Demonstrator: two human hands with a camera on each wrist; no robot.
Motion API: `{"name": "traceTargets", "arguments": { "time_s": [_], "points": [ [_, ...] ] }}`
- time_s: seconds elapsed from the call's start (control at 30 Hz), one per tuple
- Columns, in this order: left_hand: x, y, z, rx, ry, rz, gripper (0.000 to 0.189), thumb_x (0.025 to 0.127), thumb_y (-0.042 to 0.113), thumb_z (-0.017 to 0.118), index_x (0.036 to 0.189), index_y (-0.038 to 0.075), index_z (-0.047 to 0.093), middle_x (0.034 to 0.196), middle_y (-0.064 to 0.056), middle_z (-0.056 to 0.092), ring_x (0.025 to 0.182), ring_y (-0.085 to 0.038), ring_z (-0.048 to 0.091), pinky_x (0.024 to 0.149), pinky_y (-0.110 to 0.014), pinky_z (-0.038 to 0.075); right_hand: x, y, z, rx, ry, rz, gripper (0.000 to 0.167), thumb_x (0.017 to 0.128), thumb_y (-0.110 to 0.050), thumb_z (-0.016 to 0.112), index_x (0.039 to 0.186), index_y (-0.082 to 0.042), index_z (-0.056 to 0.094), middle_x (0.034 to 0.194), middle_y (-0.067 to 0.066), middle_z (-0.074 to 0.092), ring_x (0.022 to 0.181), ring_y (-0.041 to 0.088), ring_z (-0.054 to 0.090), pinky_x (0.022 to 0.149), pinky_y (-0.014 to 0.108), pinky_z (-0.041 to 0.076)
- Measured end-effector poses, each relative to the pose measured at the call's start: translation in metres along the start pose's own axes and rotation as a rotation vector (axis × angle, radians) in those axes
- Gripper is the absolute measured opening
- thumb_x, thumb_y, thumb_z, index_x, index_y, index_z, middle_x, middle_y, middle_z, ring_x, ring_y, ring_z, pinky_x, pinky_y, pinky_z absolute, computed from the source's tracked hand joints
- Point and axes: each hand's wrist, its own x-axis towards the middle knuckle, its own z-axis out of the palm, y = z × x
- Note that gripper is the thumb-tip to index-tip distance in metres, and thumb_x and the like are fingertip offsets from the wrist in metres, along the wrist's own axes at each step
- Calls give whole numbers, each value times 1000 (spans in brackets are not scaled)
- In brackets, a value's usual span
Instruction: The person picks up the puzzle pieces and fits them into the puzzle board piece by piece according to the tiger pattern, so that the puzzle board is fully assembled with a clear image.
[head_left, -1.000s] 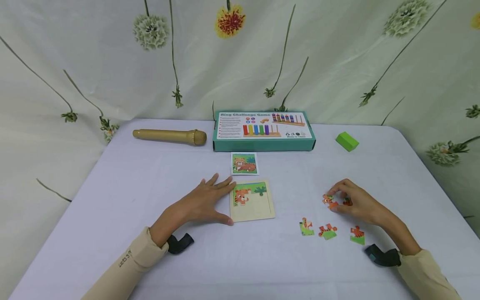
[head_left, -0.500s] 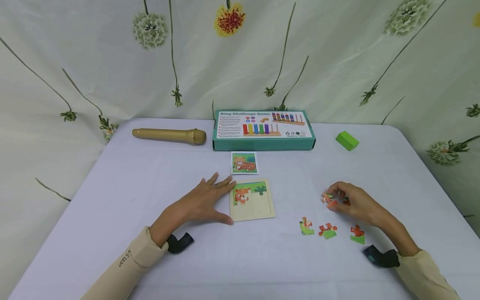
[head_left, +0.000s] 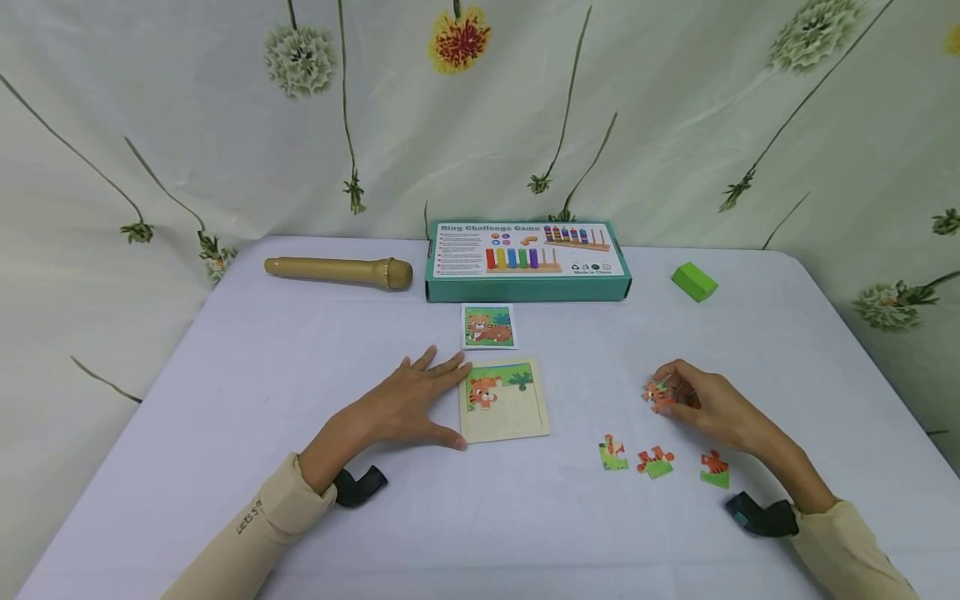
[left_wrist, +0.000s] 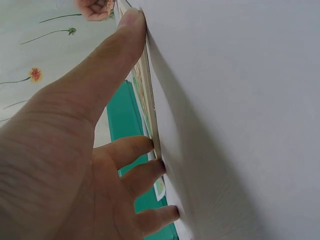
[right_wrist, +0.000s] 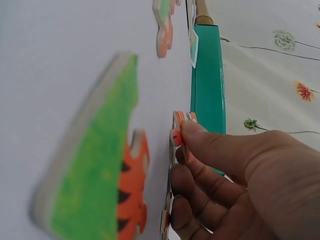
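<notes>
My left hand (head_left: 408, 404) lies with spread fingers against the left edge of a wooden puzzle board (head_left: 506, 425). The thumb and fingertips touch that edge. Several fitted pieces on the board show a tiger's head and a green plant. To the right, my right hand (head_left: 712, 408) pinches an orange striped puzzle piece (head_left: 657, 396) between thumb and fingers, clearer in the right wrist view as a puzzle piece (right_wrist: 177, 125). Under those fingers another puzzle piece (right_wrist: 164, 221) partly shows. Loose puzzle pieces (head_left: 657, 463) with orange and green lie in a row in front.
A picture card (head_left: 489, 327) of the tiger lies behind the board. Farther back are a teal game box (head_left: 528, 289), a gold microphone (head_left: 330, 272) and a green block (head_left: 694, 282). A flowered cloth (head_left: 637, 100) hangs behind the table.
My right hand has tilted the orange puzzle piece and drawn its fingers round it. The piece behind it is now hidden in the head view. My left hand has stayed put.
</notes>
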Motion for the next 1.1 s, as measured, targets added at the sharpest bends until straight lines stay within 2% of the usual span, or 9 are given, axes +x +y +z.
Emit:
{"name": "traceTargets", "arguments": {
  "time_s": [0.17, 0.37, 0.63, 1.1],
  "points": [
    [0, 0, 0, -2, -4, 1, 107, 67, 62, 77, 152, 20, 28, 160, 2, 16, 147, -36, 2, 115, -61, 8, 1, 1, 1, 5, 41, 8, 26, 85, 5, 64, 108, -6, 61, 79, 0, 55, 70, 10, 50, 60, 19, 43],
    [-1, 1, -1, -4, -6, 1, 107, 67, 61, 77, 152, 20, 27, 160, 2, 15, 147, -36, 2, 115, -60, 8, 0, 2, 1, 3, 66, 12, 27, 86, 5, 63, 110, -7, 63, 80, 0, 54, 69, 9, 49, 57, 19, 41],
    [-1, 1, -1, -3, 2, 5, 106, 68, 61, 77, 152, 19, 28, 160, 0, 16, 147, -37, 2, 114, -61, 8, 0, 1, 0, 5, 61, 18, 27, 86, 4, 64, 108, -12, 67, 78, -1, 57, 68, 10, 50, 57, 19, 42],
    [-2, 1, -2, -7, -1, 6, 106, 68, 61, 77, 152, 19, 28, 160, 1, 16, 147, -36, 2, 115, -60, 9, 4, -2, -1, 79, 37, -3, 27, 91, 1, 59, 114, -13, 59, 69, -4, 60, 61, 8, 47, 53, 21, 36]
  ]
}}
